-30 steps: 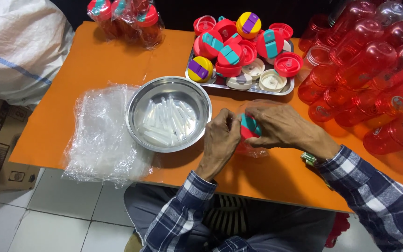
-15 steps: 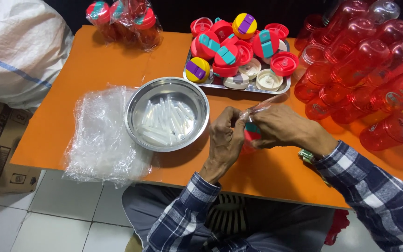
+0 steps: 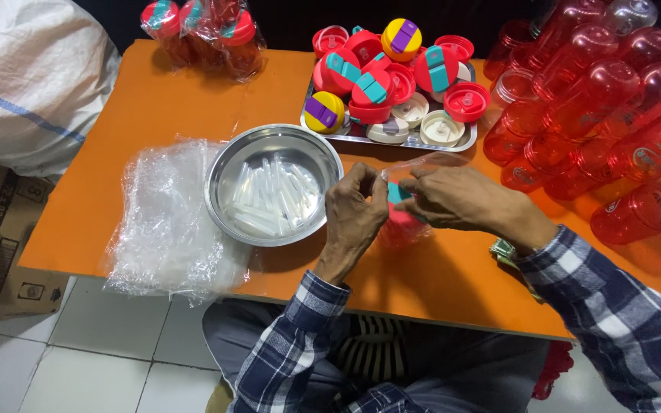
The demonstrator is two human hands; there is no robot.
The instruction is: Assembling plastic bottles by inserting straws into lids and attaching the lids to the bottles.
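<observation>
Your left hand [image 3: 353,218] and right hand [image 3: 453,197] are both closed, fingertips pinching a red bottle [image 3: 401,222] with a teal-marked lid, held upright just above the orange bench [image 3: 154,99] right in front of you. A moment back the hands sat lower and closer together; now a thin clear wrap [image 3: 422,162] shows raised at the bottle's top, so the bottle looks to be going into it. Left of your hands, a steel bowl [image 3: 273,183] of clear straws, then a crumpled plastic sheet [image 3: 166,218]. Farther out, a tray [image 3: 392,138] of coloured lids, stacked red bottles [image 3: 598,115] right, wrapped bottles [image 3: 200,30] at the far edge. White sack [image 3: 32,76] and tiled floor [image 3: 78,344] alongside.
</observation>
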